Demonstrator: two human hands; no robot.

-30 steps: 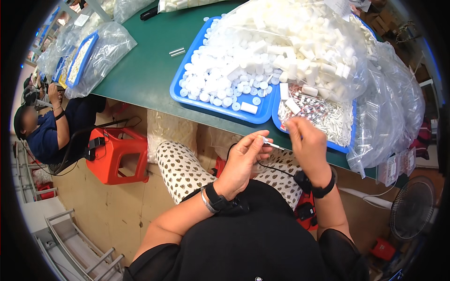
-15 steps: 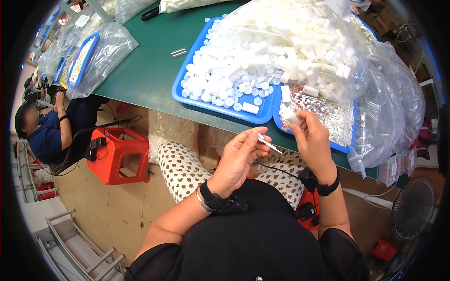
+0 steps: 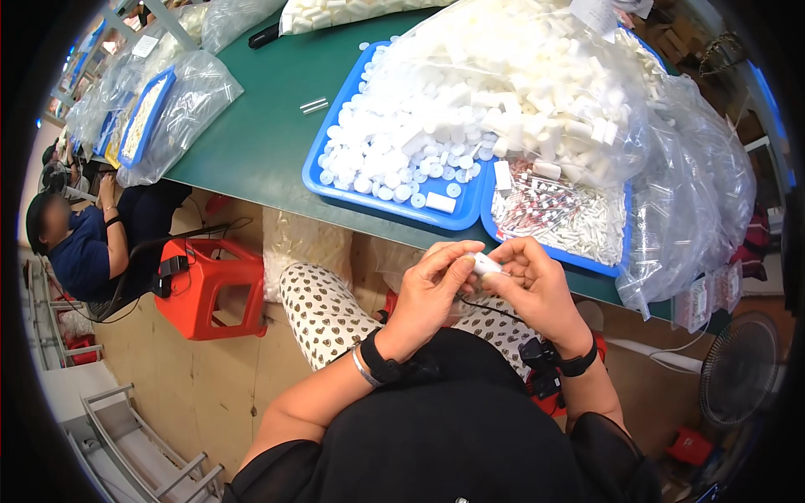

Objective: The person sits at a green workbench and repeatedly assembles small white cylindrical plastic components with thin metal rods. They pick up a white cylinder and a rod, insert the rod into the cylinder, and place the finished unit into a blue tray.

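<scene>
Above my lap, in front of the table edge, my left hand (image 3: 426,289) and my right hand (image 3: 543,292) meet fingertip to fingertip. Both pinch a short white cylinder (image 3: 485,263). The thin white stick that my left hand held earlier cannot be made out now. Just beyond my hands lies a blue tray (image 3: 459,222) of translucent white discs (image 3: 390,178), with one white cylinder (image 3: 440,202) at its front. To its right, another blue tray (image 3: 610,270) holds small white sticks (image 3: 579,222) and red-and-white thin pieces (image 3: 532,199).
A large clear bag of cream cylinders (image 3: 545,92) leans over both trays. Two clear tubes (image 3: 314,105) lie on the green table (image 3: 260,142). A red stool (image 3: 210,289) stands to the left, near a seated person (image 3: 80,243). A black fan (image 3: 738,369) is at the right.
My right hand has brought the white cylinder down and left to my left hand. Both hands now hold it together, and the thin stick has gone out of sight.
</scene>
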